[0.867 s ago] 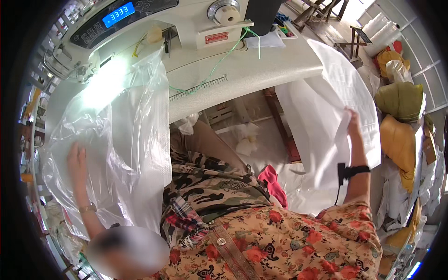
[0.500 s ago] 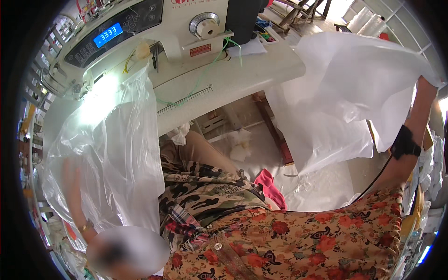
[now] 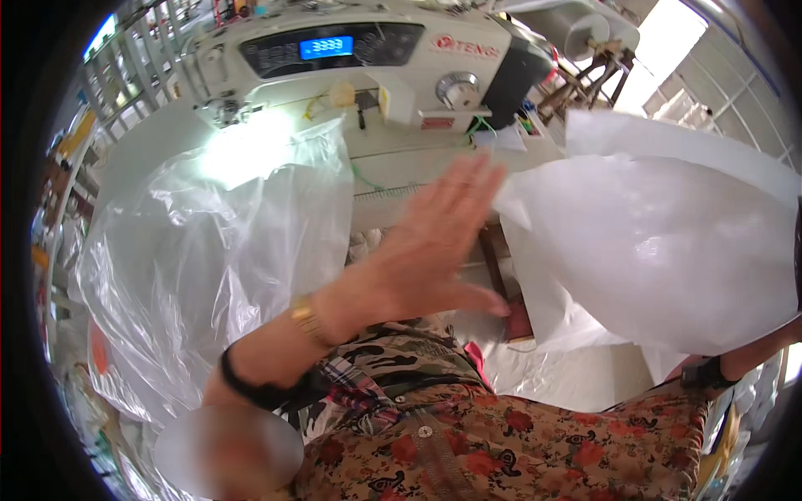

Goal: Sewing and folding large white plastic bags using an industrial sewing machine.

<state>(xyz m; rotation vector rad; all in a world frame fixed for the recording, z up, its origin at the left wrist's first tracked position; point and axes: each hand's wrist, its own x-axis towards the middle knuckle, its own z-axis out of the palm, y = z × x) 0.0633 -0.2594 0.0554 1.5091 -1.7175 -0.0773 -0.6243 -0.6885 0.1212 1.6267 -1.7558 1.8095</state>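
Note:
My left hand [image 3: 418, 255] is raised over my lap, in front of the sewing machine [image 3: 455, 65]. Its fingers are stretched out, the thumb is apart, and nothing is in it. A gold-coloured watch [image 3: 310, 321] circles that wrist. On the left, a clear plastic sheet [image 3: 242, 267] drapes from under the lit needle area down toward me. A whitish translucent plastic sheet [image 3: 660, 250] bulges on the right, off the machine bed's end. Beside its lower edge my right forearm [image 3: 756, 349] reaches to the right rim; the hand itself does not show.
The machine's lit display [image 3: 326, 47] and handwheel [image 3: 458, 90] face me. Green thread [image 3: 480, 125] hangs near the bed. Wooden trestle legs [image 3: 585, 83] stand at the back right. A railing [image 3: 134, 71] runs along the far left.
My left hand has come off the left sheet and swung right across my lap. The right arm has lowered and moved outward; the right sheet has billowed. The view has shifted.

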